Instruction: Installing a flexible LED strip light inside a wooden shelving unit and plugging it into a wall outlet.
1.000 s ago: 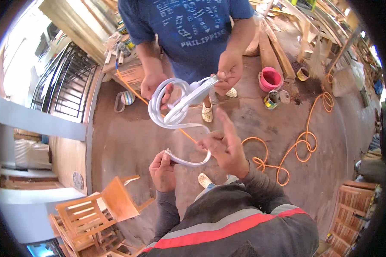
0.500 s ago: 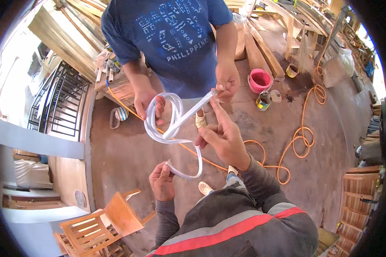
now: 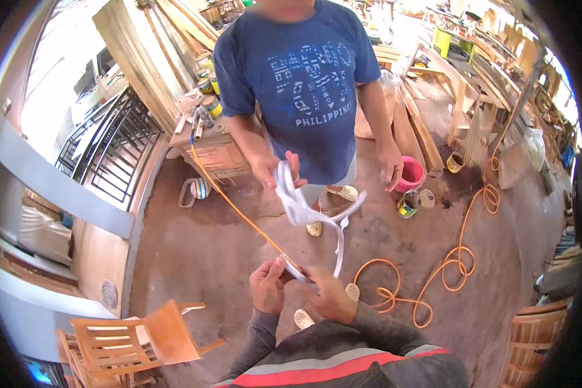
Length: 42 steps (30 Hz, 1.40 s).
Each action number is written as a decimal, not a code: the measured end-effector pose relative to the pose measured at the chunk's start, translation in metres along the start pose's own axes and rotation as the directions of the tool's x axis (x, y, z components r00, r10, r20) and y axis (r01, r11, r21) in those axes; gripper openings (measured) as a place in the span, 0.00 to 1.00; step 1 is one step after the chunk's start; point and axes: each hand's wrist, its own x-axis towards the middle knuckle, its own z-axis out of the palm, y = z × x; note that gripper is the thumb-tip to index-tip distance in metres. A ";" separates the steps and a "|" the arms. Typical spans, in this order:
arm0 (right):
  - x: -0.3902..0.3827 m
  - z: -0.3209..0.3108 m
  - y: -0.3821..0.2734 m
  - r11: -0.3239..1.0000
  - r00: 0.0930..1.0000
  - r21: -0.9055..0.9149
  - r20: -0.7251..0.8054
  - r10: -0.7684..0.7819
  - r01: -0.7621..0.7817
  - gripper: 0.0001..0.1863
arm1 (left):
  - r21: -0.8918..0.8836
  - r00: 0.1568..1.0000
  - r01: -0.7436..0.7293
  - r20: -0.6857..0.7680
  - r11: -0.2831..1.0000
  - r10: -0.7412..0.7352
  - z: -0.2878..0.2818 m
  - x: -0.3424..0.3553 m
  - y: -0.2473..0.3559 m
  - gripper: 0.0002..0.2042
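Observation:
A translucent whitish plastic hose (image 3: 293, 194) hangs in loose, blurred loops from one hand of a person in a blue T-shirt (image 3: 297, 84). One length drops from the loops toward my hands. My left hand (image 3: 267, 284) is closed, thumb and fingers pinching the hose near its end. Just to the right, my right hand (image 3: 332, 296) grips the same piece, its fingers partly smeared by motion. The other person's second hand (image 3: 389, 167) hangs beside their hip, off the hose.
An orange air hose (image 3: 459, 275) lies in loops across the floor at right; another stretch runs toward a workbench (image 3: 223, 152). Beyond are a pink bucket (image 3: 410, 174), paint cans (image 3: 407, 204) and lumber (image 3: 423, 136). A wooden chair (image 3: 168, 333) stands at lower left.
My right hand has come down from the upper hose end to beside my left. The other person's right-side hand has let go and lowered. The loops have loosened, and the view has shifted.

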 end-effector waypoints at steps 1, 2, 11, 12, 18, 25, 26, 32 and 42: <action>-0.006 -0.012 -0.006 0.994 0.997 -0.107 -0.083 -0.006 -0.003 0.17 | -0.009 1.000 -0.003 -0.014 1.000 0.003 -0.005 0.001 0.002 0.10; -0.017 -0.032 -0.015 0.977 0.987 -0.211 -0.160 -0.015 -0.019 0.15 | 0.007 0.998 -0.030 -0.055 1.000 0.030 -0.014 0.001 0.004 0.11; -0.036 -0.035 -0.029 0.980 0.906 -0.053 0.374 0.197 -0.191 0.14 | 0.050 0.994 0.094 0.051 0.994 -0.096 0.023 0.008 0.005 0.15; -0.044 -0.037 -0.031 0.965 0.929 -0.030 0.262 0.260 -0.261 0.13 | 0.048 0.991 0.115 0.059 0.992 -0.118 0.022 0.005 0.009 0.15; -0.001 -0.038 -0.037 0.961 0.979 -0.273 -0.180 -0.093 0.041 0.10 | -0.084 0.961 0.193 0.219 0.978 -0.170 0.026 0.008 -0.004 0.16; -0.021 -0.036 -0.026 0.975 0.951 0.152 -0.241 0.194 -0.160 0.16 | -0.003 0.917 0.106 0.387 0.994 -0.097 0.039 -0.018 -0.002 0.17; -0.026 -0.037 -0.027 0.980 0.956 0.172 -0.256 0.146 -0.103 0.16 | 0.068 0.907 0.037 0.417 0.997 -0.062 0.040 -0.022 0.002 0.16; -0.030 -0.048 -0.044 0.992 0.927 0.119 -0.366 0.080 -0.038 0.12 | 0.154 0.841 -0.072 0.541 0.985 -0.023 0.050 -0.017 0.007 0.14; -0.032 -0.077 -0.082 0.964 0.919 -0.267 -0.381 -0.099 -0.008 0.12 | -0.013 0.770 0.157 0.628 0.987 -0.115 0.062 -0.006 0.004 0.13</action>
